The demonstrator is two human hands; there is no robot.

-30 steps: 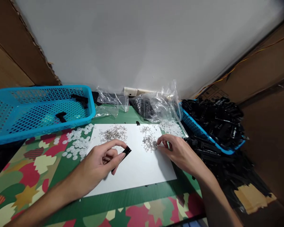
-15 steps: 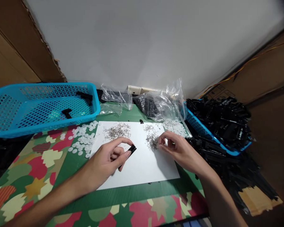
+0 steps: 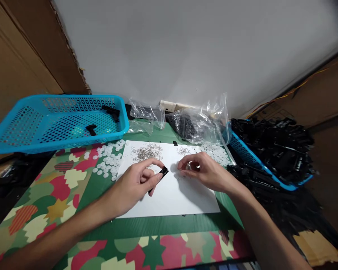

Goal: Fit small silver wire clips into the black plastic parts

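Observation:
Between the thumb and forefinger of my left hand (image 3: 138, 182) is a small black plastic part (image 3: 163, 171), held tilted above a white sheet (image 3: 169, 200). My right hand (image 3: 207, 170) hovers just right of it, fingertips drawn together in a pinch; anything between them is too small to make out. A pile of tiny metal pieces, like springs or bent wires (image 3: 149, 153), lies on the sheet beyond my left hand. A smaller scatter of such metal pieces (image 3: 183, 150) lies beyond my right hand, which partly covers it.
White plastic discs (image 3: 108, 163) lie left of the sheet, with more discs (image 3: 215, 153) at right. A blue basket (image 3: 81, 144) at left holds a few black parts; another blue basket (image 3: 250, 161) at right is heaped with them. Clear plastic bags (image 3: 205, 125) sit along the wall.
My right hand has lifted from the smaller metal pile and come left, closer to the black part. My left hand keeps its hold. The view has turned slightly left.

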